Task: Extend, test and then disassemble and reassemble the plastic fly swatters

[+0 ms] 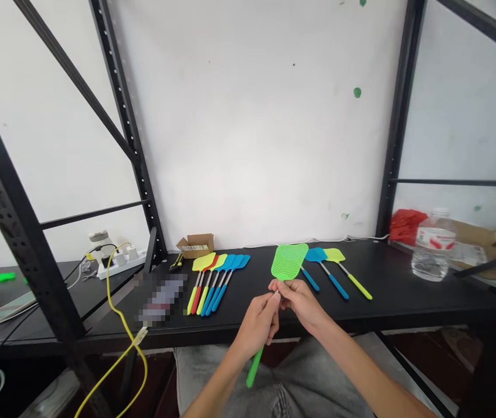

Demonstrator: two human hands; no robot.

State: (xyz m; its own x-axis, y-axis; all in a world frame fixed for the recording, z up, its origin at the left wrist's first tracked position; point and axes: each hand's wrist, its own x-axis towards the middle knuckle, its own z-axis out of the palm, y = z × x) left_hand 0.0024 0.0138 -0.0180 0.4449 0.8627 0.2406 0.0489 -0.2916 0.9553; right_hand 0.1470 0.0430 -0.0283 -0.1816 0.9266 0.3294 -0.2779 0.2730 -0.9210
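Note:
A green fly swatter (289,262) is held up in front of me over the table's front edge, its perforated head at the top and its green grip pointing down toward my lap. My left hand (259,319) is closed around the shaft above the grip. Just below the head, my right hand (298,299) pinches the swatter with its fingertips, close against the left thumb. To the left lies a fanned row of fly swatters (213,293) in yellow, red and blue. On the right are a yellow swatter (355,281) and blue swatters (335,281), one partly hidden behind the green head.
On the black table (387,284) stand a small cardboard box (196,244) at the back left and a water bottle (433,249) at the right. A yellow cable (115,296) hangs over the left front edge near a power strip (121,264). Black shelf posts (398,116) flank both sides.

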